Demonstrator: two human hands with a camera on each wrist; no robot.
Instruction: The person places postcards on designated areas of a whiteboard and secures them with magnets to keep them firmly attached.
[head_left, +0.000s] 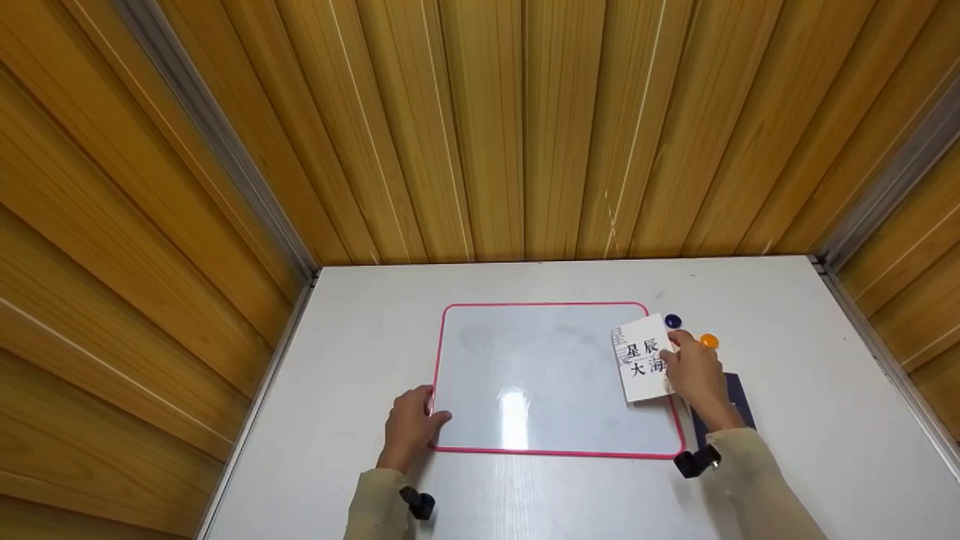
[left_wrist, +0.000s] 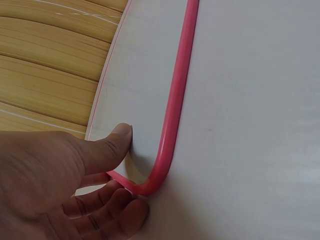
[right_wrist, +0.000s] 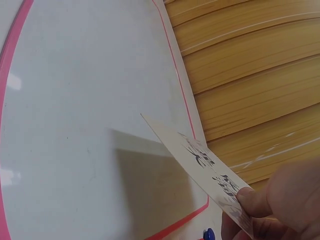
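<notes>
- The left hand (head_left: 411,424) grips the near left corner of the rectangular whiteboard with a pink rim (head_left: 555,367), thumb on top.
- The right hand (head_left: 697,379) pinches the white rectangular card with black characters (head_left: 634,379) by its right edge, holding it tilted above the board's right side.
- Right of the board's far right corner lie 1 glossy dark blue disc (head_left: 673,321) and 1 orange disc (head_left: 709,341).
- Held along 1 edge, the card could bend or slip; a rightward swing might knock the discs; a left-hand tug could skew the board.
</notes>
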